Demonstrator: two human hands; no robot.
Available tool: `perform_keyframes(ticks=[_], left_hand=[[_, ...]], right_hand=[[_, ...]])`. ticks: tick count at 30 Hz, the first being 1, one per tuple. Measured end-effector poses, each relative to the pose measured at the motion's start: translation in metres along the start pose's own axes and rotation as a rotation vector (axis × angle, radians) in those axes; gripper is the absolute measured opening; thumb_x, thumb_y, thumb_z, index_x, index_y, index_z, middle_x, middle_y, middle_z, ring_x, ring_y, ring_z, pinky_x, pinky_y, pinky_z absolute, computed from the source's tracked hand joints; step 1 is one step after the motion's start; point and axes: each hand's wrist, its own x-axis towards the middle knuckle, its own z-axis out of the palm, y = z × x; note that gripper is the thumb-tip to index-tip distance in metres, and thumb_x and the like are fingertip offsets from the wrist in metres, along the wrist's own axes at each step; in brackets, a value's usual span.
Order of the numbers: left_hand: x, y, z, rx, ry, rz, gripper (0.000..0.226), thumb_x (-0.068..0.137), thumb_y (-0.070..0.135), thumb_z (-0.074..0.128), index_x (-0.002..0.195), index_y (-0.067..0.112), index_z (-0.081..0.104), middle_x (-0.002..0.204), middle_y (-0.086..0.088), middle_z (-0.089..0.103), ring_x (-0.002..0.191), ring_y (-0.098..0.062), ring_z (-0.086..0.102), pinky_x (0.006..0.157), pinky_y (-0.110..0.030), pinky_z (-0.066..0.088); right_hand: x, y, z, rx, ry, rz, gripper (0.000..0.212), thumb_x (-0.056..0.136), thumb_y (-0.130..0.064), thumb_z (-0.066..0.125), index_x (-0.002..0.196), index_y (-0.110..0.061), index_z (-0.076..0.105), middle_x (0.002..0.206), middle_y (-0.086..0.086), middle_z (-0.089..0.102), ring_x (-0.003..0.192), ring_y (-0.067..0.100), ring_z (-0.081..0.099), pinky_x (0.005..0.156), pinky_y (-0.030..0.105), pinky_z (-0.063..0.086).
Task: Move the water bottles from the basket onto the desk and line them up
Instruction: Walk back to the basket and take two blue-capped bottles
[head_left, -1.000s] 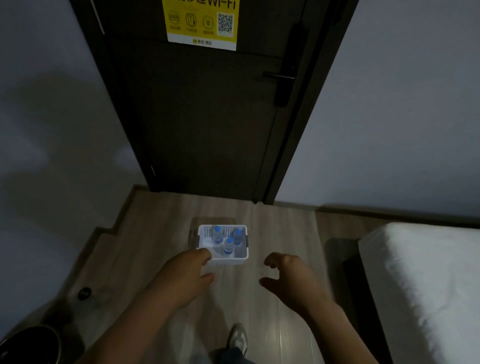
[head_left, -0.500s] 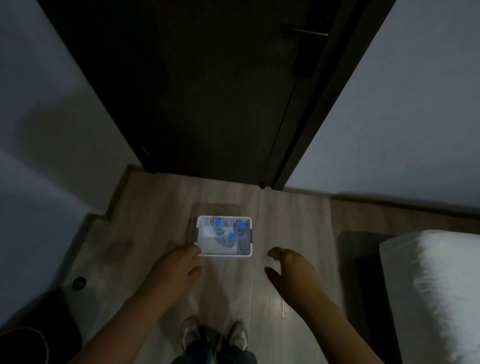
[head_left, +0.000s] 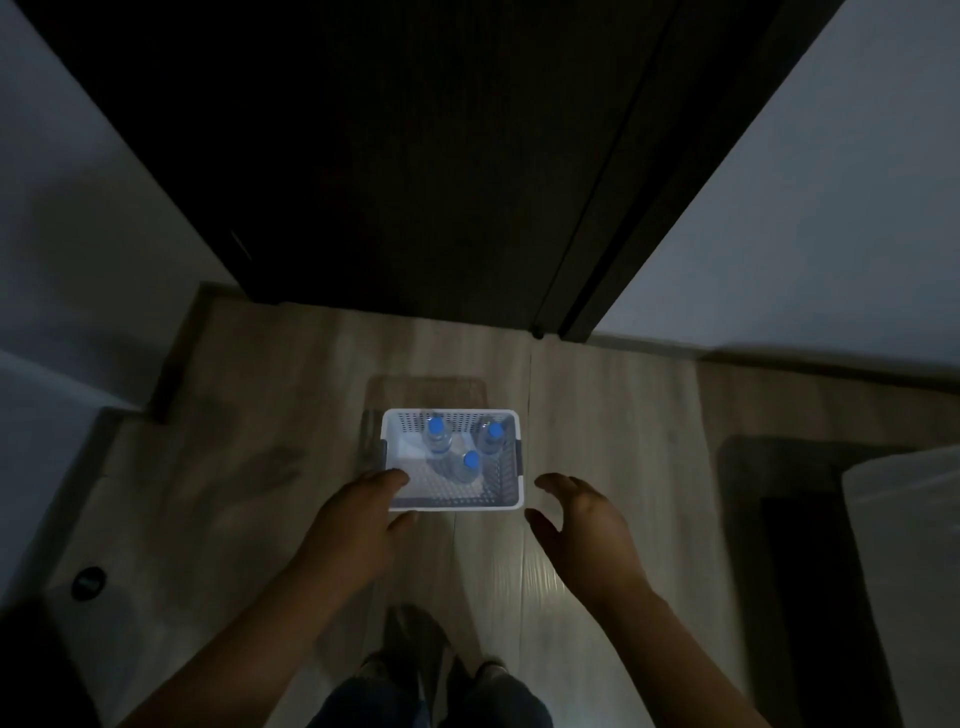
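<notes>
Two shoes (head_left: 415, 644), blurred, near the bottom edge. Two hands, both empty: left hand (head_left: 358, 525) with loosely curved fingers (head_left: 392, 475) overlapping the near-left corner of one white perforated basket (head_left: 467, 502), contact not discernible; right hand (head_left: 587, 530) with spread, curved fingers just right of the near-right corner, apart from it. Beyond the fingertips, three blue-capped water bottles (head_left: 471, 459) upright in the basket on the wood floor (head_left: 260, 467), labels unreadable; one dark door (head_left: 415, 156) behind.

Basket (head_left: 467, 412) near-left corner hidden by left hand (head_left: 358, 525), shoes (head_left: 410, 644) blurred — bed (head_left: 904, 519) cut off at rt edge
</notes>
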Motion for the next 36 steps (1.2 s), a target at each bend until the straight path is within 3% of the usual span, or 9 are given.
perform_keyframes(ticks=[9, 14, 18, 21, 24, 30, 33, 36], left_hand=[[0.108, -0.072, 0.115, -0.046, 0.107, -0.005, 0.042, 0.092, 0.032, 0.057, 0.131, 0.02, 0.047, 0.135, -0.002, 0.054, 0.116, -0.015, 0.057, 0.092, -0.022, 0.045], [0.165, -0.113, 0.18, -0.086, 0.163, 0.005, 0.043, 0.091, 0.028, 0.06, 0.13, 0.015, 0.049, 0.131, -0.007, 0.056, 0.114, -0.021, 0.057, 0.094, -0.031, 0.048], [0.2, -0.14, 0.22, -0.069, 0.243, 0.082, 0.053, 0.087, 0.023, 0.066, 0.134, 0.006, 0.049, 0.131, -0.015, 0.057, 0.118, -0.029, 0.056, 0.101, -0.034, 0.043], [0.215, -0.148, 0.236, -0.065, 0.285, 0.107, 0.055, 0.084, 0.021, 0.07, 0.132, 0.003, 0.05, 0.129, -0.017, 0.057, 0.117, -0.031, 0.056, 0.101, -0.033, 0.041], [0.233, -0.145, 0.239, -0.093, 0.27, 0.074, 0.054, 0.087, 0.028, 0.065, 0.134, 0.009, 0.046, 0.132, -0.011, 0.054, 0.12, -0.025, 0.053, 0.101, -0.029, 0.038], [0.278, -0.138, 0.238, -0.09, 0.239, 0.035, 0.053, 0.088, 0.031, 0.062, 0.134, 0.013, 0.042, 0.137, -0.01, 0.05, 0.123, -0.026, 0.051, 0.103, -0.039, 0.043], [0.294, -0.136, 0.245, -0.167, 0.246, 0.056, 0.056, 0.087, 0.031, 0.064, 0.135, 0.014, 0.04, 0.136, -0.01, 0.049, 0.123, -0.026, 0.05, 0.102, -0.036, 0.041], [0.308, -0.137, 0.251, -0.165, 0.249, 0.074, 0.063, 0.087, 0.031, 0.064, 0.139, 0.011, 0.036, 0.139, -0.012, 0.047, 0.124, -0.026, 0.049, 0.105, -0.039, 0.041]], right_hand=[[0.094, 0.061, 0.137, 0.121, 0.061, -0.04, 0.033, 0.091, -0.029, 0.062, 0.123, -0.024, 0.058, 0.122, -0.005, 0.063, 0.104, 0.005, 0.06, 0.076, 0.0, 0.034], [0.145, 0.091, 0.208, 0.197, 0.14, -0.081, 0.036, 0.089, -0.025, 0.064, 0.124, -0.023, 0.058, 0.123, -0.002, 0.064, 0.105, 0.01, 0.06, 0.083, 0.014, 0.041], [0.186, 0.11, 0.254, 0.238, 0.154, -0.093, 0.043, 0.091, -0.027, 0.062, 0.132, -0.02, 0.052, 0.132, 0.0, 0.059, 0.115, 0.017, 0.058, 0.096, 0.032, 0.049], [0.203, 0.117, 0.276, 0.259, 0.162, -0.096, 0.047, 0.09, -0.029, 0.063, 0.134, -0.018, 0.051, 0.135, 0.0, 0.057, 0.119, 0.016, 0.056, 0.1, 0.031, 0.046], [0.212, 0.117, 0.289, 0.283, 0.195, -0.089, 0.042, 0.089, -0.03, 0.063, 0.129, -0.021, 0.054, 0.129, -0.002, 0.061, 0.114, 0.014, 0.058, 0.092, 0.022, 0.044], [0.232, 0.118, 0.314, 0.368, 0.215, -0.064, 0.048, 0.089, -0.028, 0.064, 0.134, -0.022, 0.048, 0.135, -0.002, 0.055, 0.124, 0.016, 0.051, 0.103, 0.039, 0.044], [0.241, 0.119, 0.326, 0.377, 0.235, -0.052, 0.054, 0.088, -0.026, 0.065, 0.138, -0.021, 0.044, 0.138, -0.002, 0.052, 0.127, 0.015, 0.048, 0.106, 0.03, 0.038], [0.246, 0.122, 0.337, 0.404, 0.272, -0.05, 0.047, 0.088, -0.025, 0.066, 0.131, -0.019, 0.049, 0.132, -0.001, 0.057, 0.122, 0.014, 0.051, 0.097, 0.02, 0.035]])
